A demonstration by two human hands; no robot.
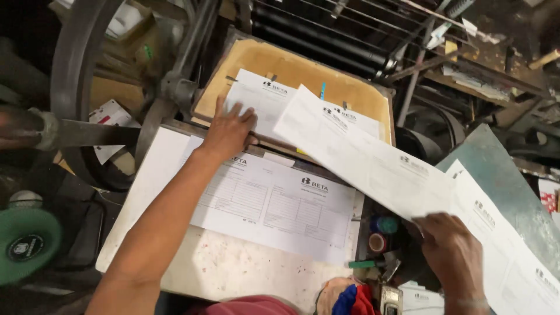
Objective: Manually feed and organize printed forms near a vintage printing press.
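At the printing press, from largest to smallest:
Flywheel (pixel 76 70): a big dark metal wheel stands at the upper left, beside the press bed.
Counter (pixel 216 268): a pale, speckled slab carries a stack of printed forms (pixel 274 204), which lies flat in its middle.
Green plate (pixel 501 186): a worn metal surface slopes at the right, under the far end of the long sheet.
Press bed (pixel 274 61): a tan padded board tilts up behind the counter, with dark rollers (pixel 321 32) above it.
Long sheet (pixel 361 157): a white printed strip runs diagonally from the press bed down towards the right, lifted clear of the counter.
Sheet on the bed (pixel 262 96): a white printed form lies on the tan board, partly under the long sheet.
Left hand (pixel 228 131): it lies flat with fingers spread on the lower edge of the sheet on the bed, pressing rather than clasping, so the grip is unclenched.
Right hand (pixel 452 248): its grip pinches the lower edge of the long sheet.
Small pots (pixel 382 230): a blue-lidded one and a red-rimmed one sit just right of the counter, near the right hand.
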